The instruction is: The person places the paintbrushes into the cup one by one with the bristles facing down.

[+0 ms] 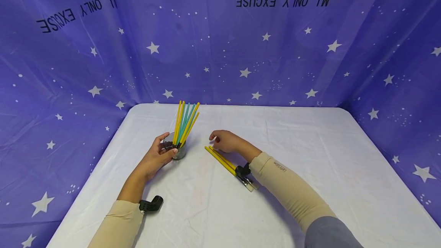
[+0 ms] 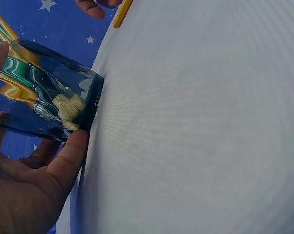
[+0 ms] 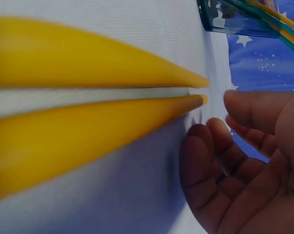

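My left hand point(image 1: 155, 160) grips a clear glass cup point(image 1: 180, 154), thumb on one side and fingers round the other. Several yellow and teal paintbrushes point(image 1: 188, 125) lean in it, handles up; in the left wrist view their pale bristles point(image 2: 68, 107) point down at the cup's base. To the right, two yellow paintbrushes point(image 1: 221, 161) lie side by side on the table, bristles toward me. Just by their handle tips is my right hand point(image 1: 225, 141), its fingers loosely bent. In the right wrist view a gap shows between thumb and fingers point(image 3: 195, 161), with nothing held.
A white cloth covers the table point(image 1: 303, 144). Purple curtains point(image 1: 220, 49) with white stars and printed words stand behind it and at both sides. A black wrist camera point(image 1: 151, 204) sits on the left sleeve, another point(image 1: 243, 170) on the right, over the lying brushes.
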`<state>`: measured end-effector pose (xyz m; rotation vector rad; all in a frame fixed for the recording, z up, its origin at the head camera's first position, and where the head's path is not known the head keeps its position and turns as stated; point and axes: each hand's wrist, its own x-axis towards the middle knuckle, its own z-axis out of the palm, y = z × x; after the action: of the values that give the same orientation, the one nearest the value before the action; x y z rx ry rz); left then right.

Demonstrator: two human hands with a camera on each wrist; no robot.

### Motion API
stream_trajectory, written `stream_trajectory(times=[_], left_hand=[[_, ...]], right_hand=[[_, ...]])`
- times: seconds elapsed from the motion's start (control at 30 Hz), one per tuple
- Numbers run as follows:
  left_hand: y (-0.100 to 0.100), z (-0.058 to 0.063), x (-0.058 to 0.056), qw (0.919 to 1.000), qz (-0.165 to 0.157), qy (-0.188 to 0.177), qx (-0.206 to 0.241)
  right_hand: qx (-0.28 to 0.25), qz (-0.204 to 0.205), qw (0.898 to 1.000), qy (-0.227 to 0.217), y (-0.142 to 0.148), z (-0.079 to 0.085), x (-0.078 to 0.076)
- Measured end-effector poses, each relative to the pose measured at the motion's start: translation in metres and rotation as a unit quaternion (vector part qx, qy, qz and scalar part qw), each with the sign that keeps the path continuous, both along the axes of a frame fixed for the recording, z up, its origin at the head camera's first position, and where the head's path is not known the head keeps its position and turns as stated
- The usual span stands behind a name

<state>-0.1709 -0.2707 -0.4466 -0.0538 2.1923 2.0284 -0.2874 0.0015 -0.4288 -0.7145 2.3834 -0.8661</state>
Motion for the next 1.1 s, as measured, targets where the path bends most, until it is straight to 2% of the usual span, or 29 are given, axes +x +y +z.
stream_trajectory(times=[0.13, 0.47, 0.87, 1.1], left_hand=[[0.000, 0.000, 0.000, 1.0000, 0.001, 0.000, 0.003], [0.000, 0.000, 0.000, 1.0000, 0.001, 0.001, 0.003], [0.000, 0.000, 0.001, 1.0000, 0.001, 0.002, 0.007], [0.000, 0.000, 0.001, 1.0000, -0.001, 0.002, 0.006]], right_hand=[[0.017, 0.014, 1.000, 0.002, -0.001, 0.001, 0.001], [0.065, 0.037, 0.996, 0.041, -0.008, 0.004, 0.003], [0.082, 0.030, 0.995, 0.038, -0.014, 0.004, 0.004], [0.048, -0.001, 0.999, -0.010, -0.008, 0.009, 0.006]])
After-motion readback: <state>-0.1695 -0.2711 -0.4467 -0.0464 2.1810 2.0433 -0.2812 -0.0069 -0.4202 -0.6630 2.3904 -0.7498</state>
